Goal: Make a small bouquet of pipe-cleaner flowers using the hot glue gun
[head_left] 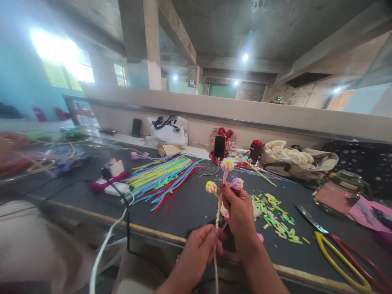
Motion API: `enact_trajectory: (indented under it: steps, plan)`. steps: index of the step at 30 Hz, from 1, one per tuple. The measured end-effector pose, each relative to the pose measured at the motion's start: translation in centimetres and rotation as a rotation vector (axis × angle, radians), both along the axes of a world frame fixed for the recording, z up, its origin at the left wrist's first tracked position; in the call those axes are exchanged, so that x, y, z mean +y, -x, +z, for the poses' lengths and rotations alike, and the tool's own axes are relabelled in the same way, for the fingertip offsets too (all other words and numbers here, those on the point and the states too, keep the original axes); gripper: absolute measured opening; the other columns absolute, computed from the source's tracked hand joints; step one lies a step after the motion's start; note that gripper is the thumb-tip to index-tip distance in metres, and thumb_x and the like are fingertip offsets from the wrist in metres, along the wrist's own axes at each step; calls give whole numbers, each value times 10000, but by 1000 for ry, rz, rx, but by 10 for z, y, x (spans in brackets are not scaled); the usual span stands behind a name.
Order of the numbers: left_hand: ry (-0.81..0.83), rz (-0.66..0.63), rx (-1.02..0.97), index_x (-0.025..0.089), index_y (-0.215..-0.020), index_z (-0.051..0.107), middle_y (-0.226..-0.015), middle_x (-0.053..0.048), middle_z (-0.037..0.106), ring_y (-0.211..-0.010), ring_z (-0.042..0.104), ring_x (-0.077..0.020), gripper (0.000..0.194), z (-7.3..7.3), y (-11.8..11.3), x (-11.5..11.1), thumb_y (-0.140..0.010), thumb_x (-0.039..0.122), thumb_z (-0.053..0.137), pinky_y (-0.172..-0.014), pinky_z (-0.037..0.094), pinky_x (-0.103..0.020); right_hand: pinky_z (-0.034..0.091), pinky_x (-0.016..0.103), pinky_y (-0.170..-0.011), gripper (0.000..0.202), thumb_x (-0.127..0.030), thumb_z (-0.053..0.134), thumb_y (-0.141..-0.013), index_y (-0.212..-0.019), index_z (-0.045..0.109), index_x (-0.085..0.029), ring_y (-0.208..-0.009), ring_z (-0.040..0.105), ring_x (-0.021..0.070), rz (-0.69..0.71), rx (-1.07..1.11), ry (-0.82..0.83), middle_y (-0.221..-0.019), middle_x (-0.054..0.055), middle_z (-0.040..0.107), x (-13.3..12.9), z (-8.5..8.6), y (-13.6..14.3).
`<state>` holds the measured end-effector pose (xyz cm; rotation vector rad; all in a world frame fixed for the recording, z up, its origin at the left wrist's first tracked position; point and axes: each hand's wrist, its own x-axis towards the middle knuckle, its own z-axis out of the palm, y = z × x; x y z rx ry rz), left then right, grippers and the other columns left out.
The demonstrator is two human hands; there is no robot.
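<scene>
Between my hands stands a pipe-cleaner flower sprig (218, 208) with a twisted cream stem and several small fuzzy blooms in yellow, pink and purple at its top. My right hand (240, 208) pinches the stem just below the blooms. Lower down, my left hand (202, 245) closes thumb and fingers around the same stem, and its straight tail hangs below the table edge. Beside my right hand lie many short cut pipe-cleaner pieces (275, 216), green, yellow and white. Something pale and partly hidden lies behind that hand.
Long pipe cleaners (165, 179) lie left of centre, near a power strip (114, 185) with cables. Scissors (333, 241) rest at right, by a jug (339, 192). A phone (219, 146), bottle (255, 151) and bags line the back. Another person's hand (12, 145) is at far left.
</scene>
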<state>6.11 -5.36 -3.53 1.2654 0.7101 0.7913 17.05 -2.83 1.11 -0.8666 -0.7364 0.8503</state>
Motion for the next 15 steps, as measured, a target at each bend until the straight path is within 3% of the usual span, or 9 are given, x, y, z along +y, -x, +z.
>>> enact_trajectory:
  steps: [3,10,15]
  plan:
    - [-56,-11,63,160,-700,588,-446,58,415,-374,268,-67,348,-4,3,-6,-741,480,457,-386,178,-193,182,174,-393,216,-304,704,-593,-629,557,-149,-413,271,32,-7,8,-8,-473,-84,388,1,2,-4]
    - [-168,48,154,168,-606,595,-414,63,376,-415,317,-78,339,2,8,-9,-762,431,449,-420,232,-182,167,180,-385,214,-306,704,-591,-650,573,-147,-408,260,31,28,9,-32,-470,-82,386,-3,9,-2]
    - [-121,-63,157,146,-561,606,-360,63,376,-330,285,-57,388,14,16,1,-705,488,494,-362,184,-182,141,183,-357,219,-303,709,-573,-605,581,-129,-375,235,24,112,-17,-35,-430,-86,366,-3,14,-1]
